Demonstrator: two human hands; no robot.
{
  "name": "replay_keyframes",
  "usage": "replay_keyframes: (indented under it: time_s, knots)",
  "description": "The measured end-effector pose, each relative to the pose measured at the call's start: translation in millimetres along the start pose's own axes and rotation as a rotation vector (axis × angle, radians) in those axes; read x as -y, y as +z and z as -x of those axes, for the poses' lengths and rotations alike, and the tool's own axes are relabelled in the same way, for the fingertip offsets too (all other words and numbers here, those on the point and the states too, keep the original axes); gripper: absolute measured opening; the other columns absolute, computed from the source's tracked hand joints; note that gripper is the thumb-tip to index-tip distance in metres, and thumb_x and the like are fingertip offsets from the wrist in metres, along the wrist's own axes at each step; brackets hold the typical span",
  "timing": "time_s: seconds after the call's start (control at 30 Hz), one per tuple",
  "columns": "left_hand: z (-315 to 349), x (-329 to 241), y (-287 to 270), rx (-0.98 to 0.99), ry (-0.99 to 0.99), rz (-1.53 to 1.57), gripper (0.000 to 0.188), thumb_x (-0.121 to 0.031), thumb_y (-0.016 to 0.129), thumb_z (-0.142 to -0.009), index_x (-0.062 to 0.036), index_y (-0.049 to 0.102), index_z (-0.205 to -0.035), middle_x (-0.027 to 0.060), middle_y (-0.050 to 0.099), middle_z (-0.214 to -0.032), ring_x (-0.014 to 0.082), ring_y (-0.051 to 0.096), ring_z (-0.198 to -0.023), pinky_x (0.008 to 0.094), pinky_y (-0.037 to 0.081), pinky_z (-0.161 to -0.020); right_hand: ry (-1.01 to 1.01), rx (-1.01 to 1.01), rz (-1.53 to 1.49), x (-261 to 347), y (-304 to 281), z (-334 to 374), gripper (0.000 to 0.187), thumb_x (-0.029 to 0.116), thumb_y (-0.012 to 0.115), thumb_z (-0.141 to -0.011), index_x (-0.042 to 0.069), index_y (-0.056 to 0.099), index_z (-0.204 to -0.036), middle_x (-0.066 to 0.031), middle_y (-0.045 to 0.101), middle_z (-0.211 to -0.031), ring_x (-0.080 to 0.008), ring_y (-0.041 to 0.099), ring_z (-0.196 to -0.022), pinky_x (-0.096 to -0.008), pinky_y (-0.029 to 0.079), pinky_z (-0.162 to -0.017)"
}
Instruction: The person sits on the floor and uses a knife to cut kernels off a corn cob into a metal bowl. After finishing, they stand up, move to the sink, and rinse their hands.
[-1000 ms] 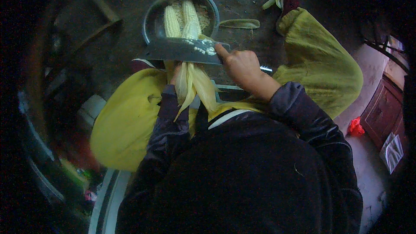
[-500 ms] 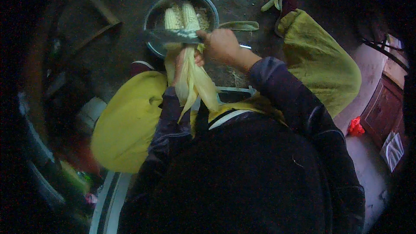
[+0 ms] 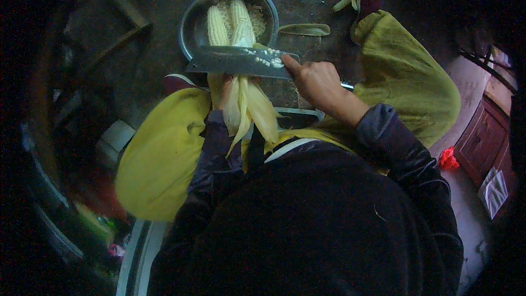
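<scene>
My right hand [image 3: 322,84] is closed around the handle of a broad cleaver [image 3: 222,61], its thumb or finger pressed on the blade's upper side. The blade lies crosswise, with white corn kernels [image 3: 266,58] stuck to it. Under and behind it, my left hand [image 3: 220,97], mostly hidden, grips the peeled-back pale husks [image 3: 257,111]. Two ears of white corn [image 3: 241,21] stick out beyond the blade, over a metal bowl [image 3: 184,28]. Loose kernels and bits lie in the bowl.
The bowl stands on a dark floor between my legs in yellow trousers [image 3: 156,153]. A strip of husk [image 3: 304,30] lies right of it. A wooden frame [image 3: 129,30] is at the left. A red bag [image 3: 449,158] sits near a brown cabinet [image 3: 485,134].
My right hand has moved right and toward me with the cleaver, and the kernels on its blade now show clearly. My left hand and the corn have stayed nearly in place.
</scene>
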State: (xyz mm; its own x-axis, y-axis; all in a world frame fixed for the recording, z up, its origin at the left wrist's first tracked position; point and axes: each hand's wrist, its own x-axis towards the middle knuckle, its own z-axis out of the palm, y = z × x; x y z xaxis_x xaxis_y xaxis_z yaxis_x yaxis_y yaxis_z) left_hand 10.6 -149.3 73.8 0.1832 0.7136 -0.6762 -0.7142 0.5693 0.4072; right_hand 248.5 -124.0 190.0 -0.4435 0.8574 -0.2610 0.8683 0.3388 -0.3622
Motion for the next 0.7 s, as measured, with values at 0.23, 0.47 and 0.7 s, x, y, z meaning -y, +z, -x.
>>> replay_keyframes:
  time_s: [0.23, 0.47, 0.7]
  knots:
    - [-5.8, 8.8, 6.8, 0.419, -0.098, 0.224, 0.025, -0.034, 0.044, -0.086, -0.0089, 0.048, -0.083, 0.0018, 0.044, -0.074, 0.0146, 0.039, -0.063, 0.0283, 0.034, -0.057, 0.005, 0.091, -0.068, 12.2, 7.9, -37.3, 0.033, 0.012, 0.047, -0.076, 0.012, 0.047, -0.109, -0.0142, 0.056, -0.059, -0.0317, 0.056, -0.052, -0.0423, 0.042, -0.044]
    - [3.2, 8.5, 33.4, 0.289, -0.223, 0.041, 0.029, -0.037, 0.042, -0.086, -0.0117, 0.044, -0.073, 0.0005, 0.039, -0.064, 0.0138, 0.036, -0.053, 0.0271, 0.032, -0.051, -0.019, 0.063, -0.106, 6.7, 20.2, -59.3, 0.035, 0.01, 0.051, -0.07, 0.012, 0.049, -0.105, -0.0151, 0.057, -0.061, -0.0331, 0.058, -0.058, -0.0436, 0.044, -0.049]
    - [15.9, 13.8, 63.7, 0.073, -0.175, -0.065, 0.034, -0.039, 0.042, -0.087, -0.0106, 0.042, -0.068, 0.0015, 0.036, -0.053, 0.0129, 0.036, -0.042, 0.0261, 0.03, -0.041, -0.006, 0.045, -0.076, -7.6, 50.4, -103.2, 0.03, 0.013, 0.05, -0.071, 0.011, 0.055, -0.1, -0.0158, 0.058, -0.065, -0.0339, 0.058, -0.061, -0.0447, 0.045, -0.053]
